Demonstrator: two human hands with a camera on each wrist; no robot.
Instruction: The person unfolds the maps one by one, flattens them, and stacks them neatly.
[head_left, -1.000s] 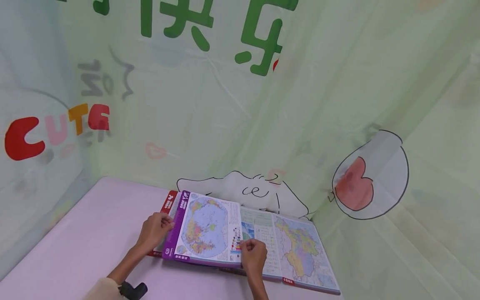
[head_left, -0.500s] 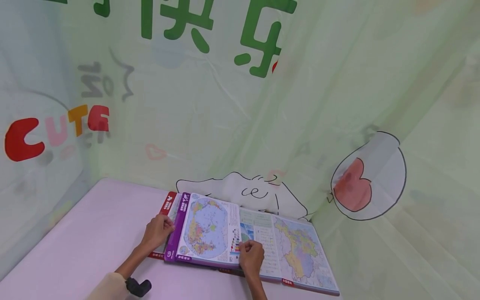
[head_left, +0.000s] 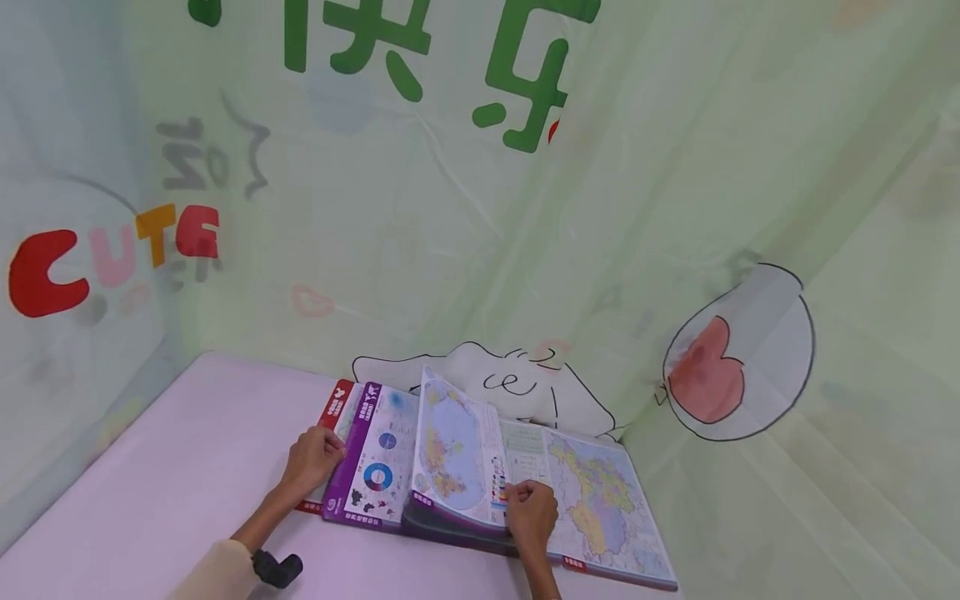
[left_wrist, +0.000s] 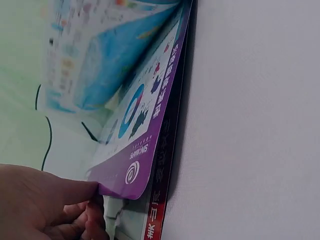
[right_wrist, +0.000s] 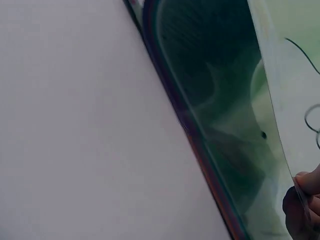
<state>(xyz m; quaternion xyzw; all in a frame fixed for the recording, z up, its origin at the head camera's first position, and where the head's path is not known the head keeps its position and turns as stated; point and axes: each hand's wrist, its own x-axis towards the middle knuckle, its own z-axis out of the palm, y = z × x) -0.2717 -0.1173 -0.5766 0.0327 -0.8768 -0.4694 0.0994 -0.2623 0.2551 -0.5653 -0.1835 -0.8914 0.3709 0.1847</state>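
A purple-edged fold-out world map (head_left: 347, 475) lies over a larger red-edged fold-out map (head_left: 600, 496). My left hand (head_left: 313, 460) pinches the purple left border between thumb and fingers, raising its corner slightly in the left wrist view. Between the right thumb and fingers is the outer edge of the world map's top leaf (head_left: 457, 454); the right hand (head_left: 532, 512) holds this leaf up at a slant. A panel with a blue ring chart (head_left: 378, 477) shows on the left. Below the raised leaf is a dark, glossy surface (right_wrist: 215, 90).
The maps lie on a pale pink tabletop (head_left: 187, 467). Behind and to the right hangs a light green printed curtain (head_left: 420, 250), close to the back edge. A black strap device (head_left: 277, 570) sits on the left wrist.
My right hand has moved right, taking the top leaf with it. The leaf has come up, uncovering the ring-chart panel. My left hand stays at the purple border.
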